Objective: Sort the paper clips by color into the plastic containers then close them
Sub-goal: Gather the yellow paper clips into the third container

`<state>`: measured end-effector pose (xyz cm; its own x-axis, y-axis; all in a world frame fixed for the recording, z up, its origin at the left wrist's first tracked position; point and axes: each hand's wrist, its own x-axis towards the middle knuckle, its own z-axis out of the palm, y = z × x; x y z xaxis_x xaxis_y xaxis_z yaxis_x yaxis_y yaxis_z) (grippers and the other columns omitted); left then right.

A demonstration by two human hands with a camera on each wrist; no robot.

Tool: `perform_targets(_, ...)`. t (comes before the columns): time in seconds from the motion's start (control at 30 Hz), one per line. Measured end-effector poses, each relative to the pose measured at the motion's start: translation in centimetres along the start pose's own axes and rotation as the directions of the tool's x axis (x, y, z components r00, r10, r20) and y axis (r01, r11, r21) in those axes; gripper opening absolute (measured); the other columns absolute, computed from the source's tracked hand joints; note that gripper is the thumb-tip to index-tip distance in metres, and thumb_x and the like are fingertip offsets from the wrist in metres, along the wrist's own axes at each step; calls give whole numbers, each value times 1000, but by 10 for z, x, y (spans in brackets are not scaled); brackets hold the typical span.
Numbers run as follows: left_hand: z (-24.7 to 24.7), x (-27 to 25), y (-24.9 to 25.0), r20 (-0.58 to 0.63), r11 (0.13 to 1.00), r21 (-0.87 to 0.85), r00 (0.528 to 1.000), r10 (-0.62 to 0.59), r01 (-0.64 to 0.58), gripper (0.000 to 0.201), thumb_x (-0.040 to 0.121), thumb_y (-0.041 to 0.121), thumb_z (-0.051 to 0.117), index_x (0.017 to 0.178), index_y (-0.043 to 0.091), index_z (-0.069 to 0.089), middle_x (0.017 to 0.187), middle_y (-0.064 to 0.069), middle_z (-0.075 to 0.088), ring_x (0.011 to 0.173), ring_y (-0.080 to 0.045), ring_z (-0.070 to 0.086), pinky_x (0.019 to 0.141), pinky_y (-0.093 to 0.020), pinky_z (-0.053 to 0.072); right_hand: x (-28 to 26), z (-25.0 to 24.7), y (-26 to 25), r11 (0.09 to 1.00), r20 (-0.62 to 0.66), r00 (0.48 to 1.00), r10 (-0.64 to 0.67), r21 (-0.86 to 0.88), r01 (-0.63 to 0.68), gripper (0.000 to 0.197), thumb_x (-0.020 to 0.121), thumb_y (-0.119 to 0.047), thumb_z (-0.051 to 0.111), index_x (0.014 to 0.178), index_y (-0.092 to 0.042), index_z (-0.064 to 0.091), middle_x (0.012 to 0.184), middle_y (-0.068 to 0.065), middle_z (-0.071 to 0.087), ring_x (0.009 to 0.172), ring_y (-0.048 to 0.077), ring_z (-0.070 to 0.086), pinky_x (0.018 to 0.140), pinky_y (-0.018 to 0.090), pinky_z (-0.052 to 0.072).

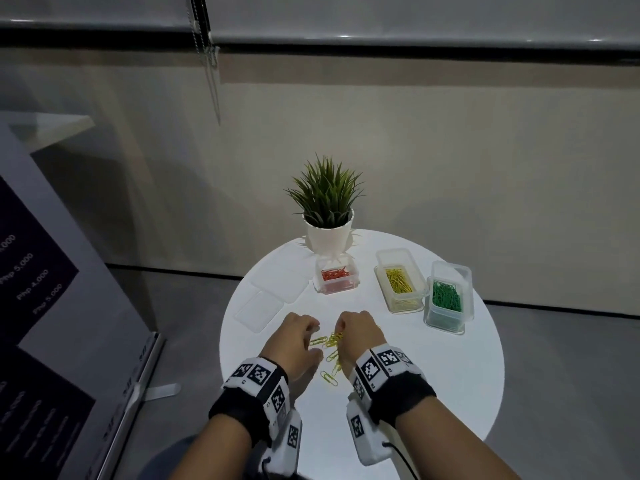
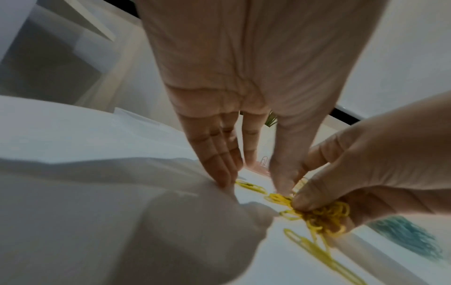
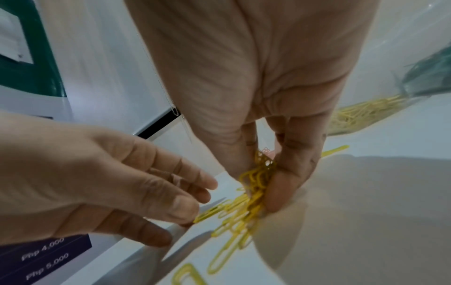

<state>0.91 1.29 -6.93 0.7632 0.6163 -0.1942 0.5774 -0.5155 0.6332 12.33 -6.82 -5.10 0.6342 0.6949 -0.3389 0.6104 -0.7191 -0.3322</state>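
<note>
Loose yellow paper clips (image 1: 329,356) lie on the round white table (image 1: 433,375) between my hands. My right hand (image 1: 341,332) grips a bunch of yellow clips (image 3: 256,179) between thumb and fingers just above the table; the bunch (image 2: 324,217) also shows in the left wrist view. My left hand (image 1: 310,329) has straight fingers, their tips (image 2: 224,179) touching the table beside a clip. Three lidless clear containers stand further back: red clips (image 1: 335,277), yellow clips (image 1: 400,285), green clips (image 1: 446,299).
Two clear lids (image 1: 258,311) (image 1: 282,284) lie flat at the table's left. A potted plant (image 1: 329,216) stands at the far edge behind the red container. A sign board (image 1: 52,306) stands on the floor to the left.
</note>
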Motion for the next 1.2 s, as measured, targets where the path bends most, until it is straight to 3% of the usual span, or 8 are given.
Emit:
perform_targets(0.23, 7, -7, 15, 146, 978, 204, 987, -67, 36, 86, 60, 51, 83, 129, 21, 44, 124, 2, 40, 113, -16, 47, 97, -35, 46, 3, -11, 22, 999, -79, 996, -34, 32, 37, 25, 87, -3, 55, 104, -14, 70, 111, 6, 67, 102, 22, 64, 83, 26, 49)
perform_targets(0.53, 18, 3, 22, -21, 988, 153, 999, -32, 34, 28, 80, 27, 74, 104, 20, 64, 106, 1, 62, 96, -16, 59, 85, -27, 48, -5, -29, 45, 958, -95, 990, -108, 256, 129, 26, 85, -3, 57, 68, -22, 62, 81, -1, 64, 81, 19, 66, 70, 25, 52)
perform_targets(0.63, 17, 4, 24, -23, 979, 202, 1000, 14, -9, 18, 83, 26, 70, 100, 20, 67, 101, 3, 65, 93, -16, 61, 82, -26, 48, -11, -60, 46, 904, -142, 982, -125, 392, 172, 12, 89, -6, 59, 82, -13, 67, 76, -2, 64, 63, 9, 63, 54, 13, 43)
perform_targets(0.8, 13, 6, 24, 19, 964, 260, 999, 44, -47, 9, 86, 28, 63, 94, 25, 64, 101, 7, 63, 95, -15, 60, 80, -27, 47, 25, -114, 54, 898, -415, 910, 29, 410, 159, 19, 85, -3, 59, 73, -17, 64, 80, 7, 68, 74, 25, 67, 75, 34, 56)
perform_targets(0.93, 9, 11, 21, 121, 968, 248, 993, 2, -32, 6, 86, 29, 62, 88, 27, 56, 105, 5, 63, 99, -16, 58, 84, -28, 47, 69, -102, 57, 999, -328, 944, 30, 21, -25, 21, 89, -3, 50, 93, -9, 69, 101, 8, 69, 94, 26, 65, 78, 28, 49)
perform_targets(1.03, 9, 12, 22, 160, 948, 309, 987, 25, -74, 12, 89, 28, 56, 97, 19, 59, 110, -1, 61, 102, -20, 58, 89, -32, 49, 79, -86, 61, 986, -195, 981, -28, -165, -5, 27, 87, -3, 48, 105, -11, 68, 109, 8, 68, 96, 24, 64, 72, 24, 44)
perform_targets(1.1, 10, 12, 23, 144, 929, 355, 988, 59, -107, 19, 92, 27, 52, 104, 15, 60, 110, -5, 59, 103, -22, 57, 90, -36, 49, 72, -87, 60, 984, -177, 983, -52, -175, 21, 35, 89, -2, 46, 118, -12, 63, 119, 9, 64, 106, 26, 61, 82, 29, 47)
perform_targets(1.2, 11, 10, 24, 124, 916, 377, 988, 96, -136, 19, 92, 22, 49, 104, 13, 61, 108, -5, 61, 101, -23, 58, 89, -35, 48, 42, -85, 55, 988, -454, 882, -124, 21, 150, 30, 91, -1, 46, 116, -10, 59, 118, 8, 57, 105, 27, 57, 84, 34, 45)
